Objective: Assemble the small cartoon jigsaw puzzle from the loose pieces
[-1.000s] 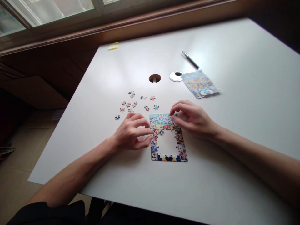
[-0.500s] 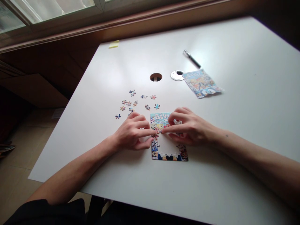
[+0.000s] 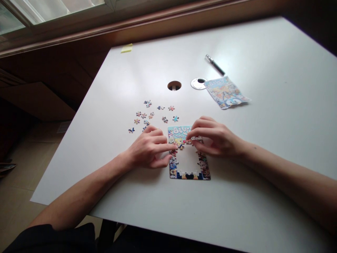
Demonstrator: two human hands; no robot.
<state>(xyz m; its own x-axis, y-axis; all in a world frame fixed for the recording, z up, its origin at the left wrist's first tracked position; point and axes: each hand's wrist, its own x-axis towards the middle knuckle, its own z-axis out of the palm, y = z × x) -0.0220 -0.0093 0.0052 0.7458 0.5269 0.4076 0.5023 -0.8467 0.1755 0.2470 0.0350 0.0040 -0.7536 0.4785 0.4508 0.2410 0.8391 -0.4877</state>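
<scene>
A small jigsaw puzzle [image 3: 172,174] lies flat on the white table, with its border joined and a bare gap in the middle. My left hand [image 3: 150,147] rests at its left side, index finger stretched onto the pieces there, thumb apart and the other fingers bent; nothing is held in it. Over the upper right part is my right hand [image 3: 214,137], fingers apart and fingertips on or just above the pieces. A dark-and-yellow puzzle piece [image 3: 180,146] sits at the gap's upper left edge. Loose puzzle pieces [image 3: 143,115] are scattered beyond my left hand, a few partly hidden by it.
Farther back on the table [image 3: 250,207] are a round cable hole [image 3: 174,85], its metal cover ring [image 3: 196,83], a printed picture sheet [image 3: 226,93] and a black-and-silver pen [image 3: 215,65]. A yellow sticky note [image 3: 126,48] is at the far left corner.
My right hand has drawn back up and to the right from the gap's upper left edge, uncovering a piece there. My left hand has stayed almost still.
</scene>
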